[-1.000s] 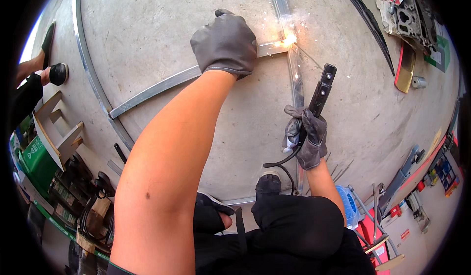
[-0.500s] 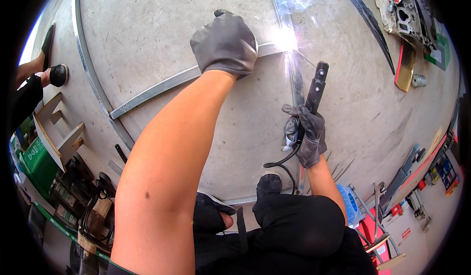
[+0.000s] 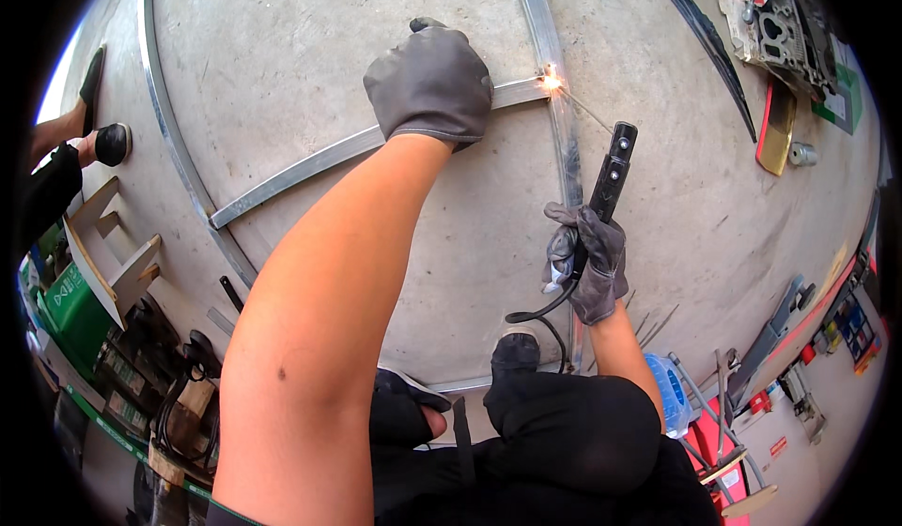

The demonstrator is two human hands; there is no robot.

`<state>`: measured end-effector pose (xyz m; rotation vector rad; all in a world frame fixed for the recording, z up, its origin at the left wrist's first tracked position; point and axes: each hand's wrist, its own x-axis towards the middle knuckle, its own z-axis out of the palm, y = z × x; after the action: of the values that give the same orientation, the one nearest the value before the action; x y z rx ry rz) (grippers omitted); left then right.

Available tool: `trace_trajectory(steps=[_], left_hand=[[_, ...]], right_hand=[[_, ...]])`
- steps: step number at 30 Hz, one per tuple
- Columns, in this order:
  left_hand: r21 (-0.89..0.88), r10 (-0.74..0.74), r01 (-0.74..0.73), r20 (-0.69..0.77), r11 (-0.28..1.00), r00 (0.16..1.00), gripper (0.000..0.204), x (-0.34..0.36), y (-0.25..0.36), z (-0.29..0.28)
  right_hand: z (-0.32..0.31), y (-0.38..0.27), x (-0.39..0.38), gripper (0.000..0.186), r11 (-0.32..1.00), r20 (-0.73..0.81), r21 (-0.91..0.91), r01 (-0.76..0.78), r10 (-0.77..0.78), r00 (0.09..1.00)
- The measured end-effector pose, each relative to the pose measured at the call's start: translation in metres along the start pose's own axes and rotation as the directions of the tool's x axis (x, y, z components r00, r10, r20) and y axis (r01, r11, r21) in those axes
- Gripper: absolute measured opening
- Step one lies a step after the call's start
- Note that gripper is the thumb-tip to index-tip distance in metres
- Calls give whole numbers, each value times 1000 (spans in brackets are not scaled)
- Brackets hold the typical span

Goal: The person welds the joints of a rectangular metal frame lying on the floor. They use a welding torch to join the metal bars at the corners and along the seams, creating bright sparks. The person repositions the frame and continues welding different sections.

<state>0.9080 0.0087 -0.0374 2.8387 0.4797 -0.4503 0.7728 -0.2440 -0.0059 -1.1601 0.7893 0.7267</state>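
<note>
My right hand [image 3: 592, 258], in a grey work glove, is closed round the black handle of a welding electrode holder [image 3: 614, 169]. A thin welding rod [image 3: 587, 111] runs from its jaw to the joint of two metal bars, where a small orange spark [image 3: 552, 83] glows. A cable [image 3: 540, 317] hangs in a loop below the holder. My left hand [image 3: 429, 85], gloved too, is closed over the metal crossbar [image 3: 301, 174] close to the joint; its fingers are mostly hidden from above. The crossbar meets a long metal bar [image 3: 538, 19] of a frame on the concrete floor.
The frame's other side bar [image 3: 169, 122] lies at left, near another person's foot [image 3: 113, 144]. A dark curved strip [image 3: 705, 33], a metal engine part [image 3: 775, 38] and a small metal cylinder [image 3: 802, 154] are at right. A green box [image 3: 75, 310] stands at lower left.
The bright white-violet glare at the joint has shrunk to a small orange spark, and the smoke has thinned. My right hand and the electrode holder have shifted slightly right. My left hand stays put.
</note>
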Motion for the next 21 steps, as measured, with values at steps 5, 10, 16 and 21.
trace_trajectory(steps=[5,10,16,21], left_hand=[[13,10,-10,-2,1000,1000,23,0,1,0],[23,-8,8,-20,1000,1000,21,1,1,5],[-25,24,-23,19,999,1000,19,0,-4,1],[-48,-14,14,-14,999,1000,20,0,-1,-1]], right_hand=[[3,-2,1,59,999,36,10,-47,47,998],[3,0,4,60,998,16,4,-58,58,998],[-1,3,-2,58,996,71,-29,88,-86,994],[-1,1,-1,58,1000,30,-16,24,-24,999]])
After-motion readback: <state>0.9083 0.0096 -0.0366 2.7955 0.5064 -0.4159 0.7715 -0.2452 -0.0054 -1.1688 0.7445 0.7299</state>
